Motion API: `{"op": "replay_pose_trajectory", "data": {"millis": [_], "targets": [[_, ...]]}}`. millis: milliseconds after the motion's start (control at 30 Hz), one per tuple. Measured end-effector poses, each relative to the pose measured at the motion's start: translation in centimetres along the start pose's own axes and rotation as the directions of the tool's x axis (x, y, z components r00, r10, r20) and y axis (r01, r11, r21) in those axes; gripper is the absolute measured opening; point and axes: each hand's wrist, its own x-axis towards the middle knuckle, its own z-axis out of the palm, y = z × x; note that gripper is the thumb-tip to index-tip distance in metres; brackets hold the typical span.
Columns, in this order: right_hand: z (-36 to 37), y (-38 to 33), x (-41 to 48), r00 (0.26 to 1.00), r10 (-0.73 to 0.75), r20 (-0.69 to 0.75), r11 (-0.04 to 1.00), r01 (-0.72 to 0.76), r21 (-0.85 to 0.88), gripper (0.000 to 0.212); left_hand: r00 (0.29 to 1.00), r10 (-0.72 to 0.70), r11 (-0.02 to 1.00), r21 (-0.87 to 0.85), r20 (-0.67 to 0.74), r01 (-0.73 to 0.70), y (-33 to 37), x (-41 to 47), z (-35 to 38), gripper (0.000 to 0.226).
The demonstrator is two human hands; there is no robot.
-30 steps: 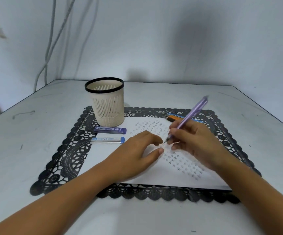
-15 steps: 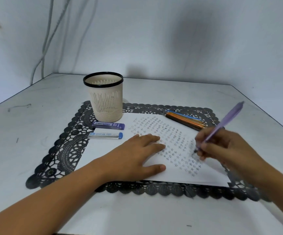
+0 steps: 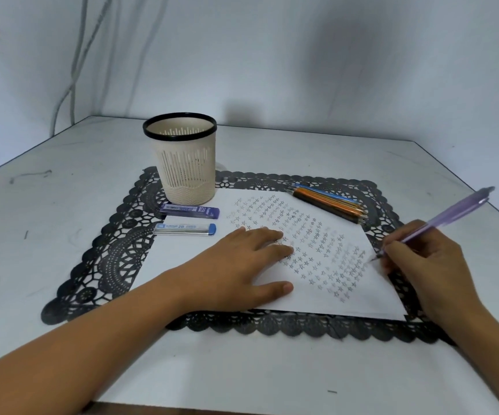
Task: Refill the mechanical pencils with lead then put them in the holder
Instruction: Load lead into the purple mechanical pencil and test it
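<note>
Right hand: I see it pinching purple pencil, tip on paper.
Left hand: fingers straight, flat on paper.
Nearby: holder, lead cases centre-left; spare pencils centre-right.

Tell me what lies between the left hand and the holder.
Head view: two lead cases, the dark blue case by the holder, the clear case nearer the left hand.

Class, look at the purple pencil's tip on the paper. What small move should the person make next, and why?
Probably a short test stroke: the right hand pinches the purple pencil tip-down at the right edge of the paper, beside rows of stars, and the left hand lies flat on the sheet. The holder stands behind.
</note>
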Motion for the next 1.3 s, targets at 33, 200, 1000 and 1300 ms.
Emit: {"op": "replay_pose_trajectory", "data": {"millis": [33,200,1000,1300], "targets": [[-0.03,-0.03,0.12,1.0,-0.001,-0.002,1.0,0.001,-0.022,0.019,1.0,-0.003,1.0,-0.004,0.004,0.003,0.0,0.02,0.01,0.068],[0.13,-0.04,0.32,0.999,0.026,-0.026,0.999,-0.027,-0.043,0.014,1.0,0.004,1.0,-0.001,0.004,-0.004,-0.12,-0.03,-0.05,0.071],[0.26,-0.07,0.23,1.0,-0.008,0.005,0.985,0.009,-0.172,0.015,1.0,-0.005,1.0,0.008,0.025,0.005,0.11,0.03,-0.1,0.073],[0.25,-0.22,0.1,1.0,0.023,0.016,0.988,-0.02,-0.154,0.016,1.0,0.001,1.0,0.01,0.023,-0.001,0.03,0.09,-0.05,0.071]]}}
